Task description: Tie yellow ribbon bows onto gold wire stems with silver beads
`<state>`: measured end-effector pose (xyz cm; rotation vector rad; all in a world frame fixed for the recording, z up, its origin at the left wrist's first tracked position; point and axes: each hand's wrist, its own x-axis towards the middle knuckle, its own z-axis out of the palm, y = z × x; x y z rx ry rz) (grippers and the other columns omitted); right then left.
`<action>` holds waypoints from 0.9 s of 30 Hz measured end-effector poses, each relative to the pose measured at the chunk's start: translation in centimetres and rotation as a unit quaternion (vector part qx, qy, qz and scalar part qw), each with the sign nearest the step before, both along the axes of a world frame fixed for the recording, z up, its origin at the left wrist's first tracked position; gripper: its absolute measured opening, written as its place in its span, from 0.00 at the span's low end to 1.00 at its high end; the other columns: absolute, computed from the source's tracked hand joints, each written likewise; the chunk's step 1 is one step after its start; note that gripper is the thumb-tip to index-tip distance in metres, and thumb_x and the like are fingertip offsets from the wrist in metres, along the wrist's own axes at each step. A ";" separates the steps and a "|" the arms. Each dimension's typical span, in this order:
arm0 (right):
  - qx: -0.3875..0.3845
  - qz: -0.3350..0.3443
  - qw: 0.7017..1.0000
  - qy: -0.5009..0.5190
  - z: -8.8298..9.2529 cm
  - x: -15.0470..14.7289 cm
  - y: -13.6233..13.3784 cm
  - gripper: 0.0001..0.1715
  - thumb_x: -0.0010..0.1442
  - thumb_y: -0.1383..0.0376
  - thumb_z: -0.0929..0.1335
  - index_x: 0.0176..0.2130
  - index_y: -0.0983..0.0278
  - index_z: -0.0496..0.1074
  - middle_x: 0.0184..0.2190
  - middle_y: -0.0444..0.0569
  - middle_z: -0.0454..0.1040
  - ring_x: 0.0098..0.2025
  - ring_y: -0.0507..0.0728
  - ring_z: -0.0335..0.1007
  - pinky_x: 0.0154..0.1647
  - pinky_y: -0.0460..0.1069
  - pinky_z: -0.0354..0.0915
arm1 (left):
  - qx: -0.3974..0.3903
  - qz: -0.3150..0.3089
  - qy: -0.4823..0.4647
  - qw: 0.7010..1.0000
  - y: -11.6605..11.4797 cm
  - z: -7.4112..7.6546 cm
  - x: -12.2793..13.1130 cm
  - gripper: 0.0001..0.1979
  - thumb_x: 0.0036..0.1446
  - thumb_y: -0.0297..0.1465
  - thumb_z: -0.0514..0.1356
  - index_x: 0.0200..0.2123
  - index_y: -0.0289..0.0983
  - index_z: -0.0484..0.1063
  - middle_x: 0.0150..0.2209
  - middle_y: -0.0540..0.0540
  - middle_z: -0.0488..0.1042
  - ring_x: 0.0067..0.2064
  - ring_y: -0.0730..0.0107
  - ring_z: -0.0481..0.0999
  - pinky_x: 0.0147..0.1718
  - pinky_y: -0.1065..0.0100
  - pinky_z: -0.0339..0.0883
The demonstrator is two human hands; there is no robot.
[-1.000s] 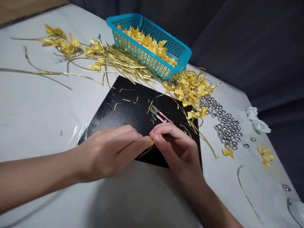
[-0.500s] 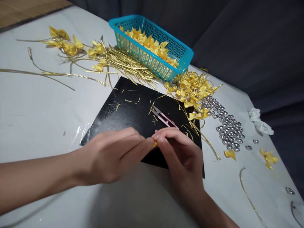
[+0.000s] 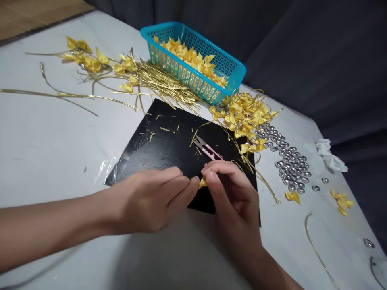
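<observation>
Between the thumb and fingers of my right hand [image 3: 234, 193] is a small yellow ribbon bow [image 3: 203, 182], mostly covered by the fingertips. My left hand [image 3: 160, 197] is closed, its fingertips right beside the bow; whatever it grips is hidden behind the fingers. Both hands are over the near edge of a black board [image 3: 169, 149]. Just beyond my right hand, pink-handled thread snips [image 3: 208, 148] lie on the board among short gold cord scraps.
A turquoise basket [image 3: 193, 72] holding yellow ribbon bows stands at the back. Beside it lie a bundle of gold cords [image 3: 166, 82] and a heap of corded bows [image 3: 244, 112]. Silver beads [image 3: 292, 169] and a crumpled white piece [image 3: 331, 156] are at the right of the white table [image 3: 60, 153].
My two hands have drawn slightly apart, and the bow in my right hand now shows more. The view has shifted a little.
</observation>
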<state>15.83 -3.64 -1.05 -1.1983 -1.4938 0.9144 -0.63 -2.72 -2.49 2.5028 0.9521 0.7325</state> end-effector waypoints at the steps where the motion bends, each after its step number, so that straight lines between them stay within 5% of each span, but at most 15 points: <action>1: -0.004 0.002 1.000 -0.006 0.1 0.0 0.0 0.07 0.60 0.72 0.64 0.31 0.63 0.69 0.29 0.43 0.70 0.33 0.48 0.67 0.34 0.43 0.65 | 0.065 -0.016 0.013 0.998 0.0 -0.2 0.0 0.25 0.68 0.28 0.34 0.33 0.36 0.70 0.25 0.48 0.72 0.26 0.70 0.68 0.25 0.70 0.63; 5: -0.014 0.000 1.000 -0.024 0.5 0.4 0.2 0.07 0.61 0.70 0.64 0.31 0.62 0.69 0.28 0.43 0.69 0.31 0.49 0.66 0.31 0.43 0.65 | 0.259 -0.052 0.054 0.963 -0.2 -0.5 0.3 0.19 0.63 0.18 0.41 0.39 0.29 0.72 0.27 0.43 0.75 0.27 0.64 0.69 0.26 0.65 0.63; 10: -0.044 -0.034 0.998 0.015 0.1 1.4 1.2 0.06 0.61 0.65 0.65 0.32 0.61 0.71 0.31 0.45 0.72 0.33 0.50 0.69 0.33 0.45 0.66 | 0.083 -0.004 0.038 0.996 0.5 -0.3 0.2 0.19 0.65 0.23 0.44 0.28 0.37 0.71 0.22 0.50 0.69 0.23 0.72 0.66 0.21 0.71 0.60; 14: -0.080 -0.027 0.996 0.030 -0.8 1.5 1.8 0.07 0.58 0.63 0.67 0.39 0.62 0.71 0.34 0.46 0.73 0.33 0.50 0.69 0.34 0.46 0.67 | -0.033 0.096 -0.058 0.993 1.6 0.0 -0.2 0.11 0.64 0.27 0.51 0.32 0.34 0.72 0.26 0.50 0.72 0.29 0.72 0.70 0.30 0.72 0.63; 17: -0.026 0.046 0.997 -0.058 -1.1 1.3 1.7 0.16 0.56 0.67 0.69 0.46 0.63 0.69 0.36 0.47 0.73 0.32 0.51 0.68 0.35 0.48 0.67 | -0.046 0.104 -0.084 0.990 1.8 0.0 -0.2 0.10 0.63 0.27 0.53 0.31 0.34 0.72 0.26 0.51 0.71 0.29 0.73 0.69 0.30 0.73 0.61; 21: 0.074 0.084 0.977 -0.179 -0.8 1.3 1.5 0.08 0.58 0.70 0.67 0.40 0.63 0.71 0.32 0.45 0.73 0.28 0.50 0.67 0.32 0.47 0.66 | -0.035 0.086 -0.104 0.990 1.6 -0.3 -0.1 0.10 0.63 0.26 0.52 0.33 0.34 0.72 0.26 0.51 0.71 0.30 0.73 0.69 0.30 0.72 0.61; 27: 0.103 0.080 0.969 -0.212 -0.5 1.4 1.5 0.04 0.58 0.71 0.66 0.35 0.63 0.69 0.29 0.44 0.73 0.26 0.49 0.67 0.29 0.46 0.65 | -0.023 0.051 -0.098 0.994 1.5 -0.4 -0.3 0.10 0.64 0.26 0.50 0.35 0.33 0.71 0.28 0.48 0.73 0.30 0.70 0.68 0.32 0.69 0.61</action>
